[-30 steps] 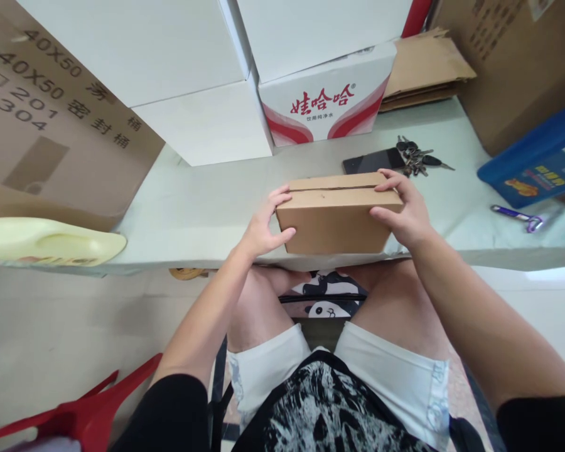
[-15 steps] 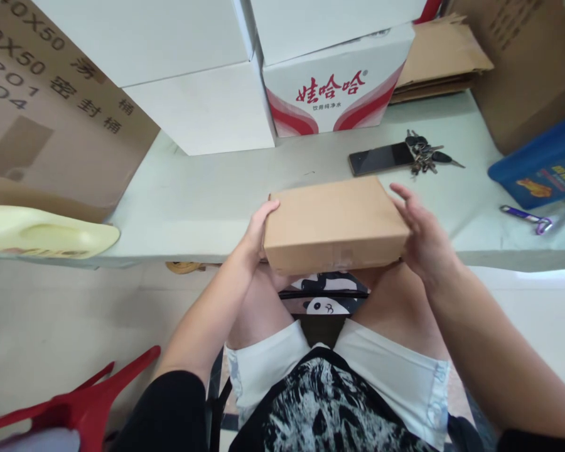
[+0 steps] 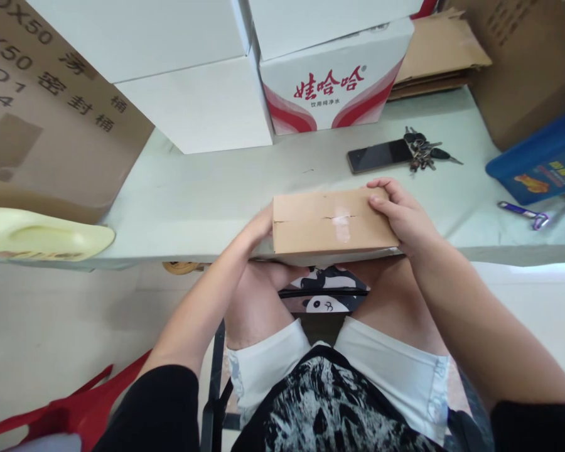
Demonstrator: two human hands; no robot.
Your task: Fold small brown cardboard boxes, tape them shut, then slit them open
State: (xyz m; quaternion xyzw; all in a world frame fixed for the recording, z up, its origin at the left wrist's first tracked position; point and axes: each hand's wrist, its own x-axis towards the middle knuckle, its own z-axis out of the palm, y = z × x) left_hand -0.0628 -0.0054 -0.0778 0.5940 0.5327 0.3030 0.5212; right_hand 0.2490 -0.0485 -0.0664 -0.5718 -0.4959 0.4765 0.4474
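Note:
A small brown cardboard box (image 3: 311, 229) is between my two hands near the table's front edge. Its seam side, with a strip of clear tape across the middle, faces up toward me. My right hand (image 3: 395, 210) grips the box's right end, the thumb on the near face and the fingers over the far edge. At the box's left end is my left hand (image 3: 262, 225), closed against it, with most of its fingers hidden behind the cardboard.
Behind the box lie a phone (image 3: 380, 156) and a bunch of keys (image 3: 424, 150). White cartons (image 3: 202, 107) stand at the back. A purple-handled peeler (image 3: 522, 213) and a blue container (image 3: 541, 160) are at right, a pale yellow bottle (image 3: 42, 233) at left.
The box has been turned so that its taped seam side now faces me. My right hand has closed over its right end, where its fingers were spread before.

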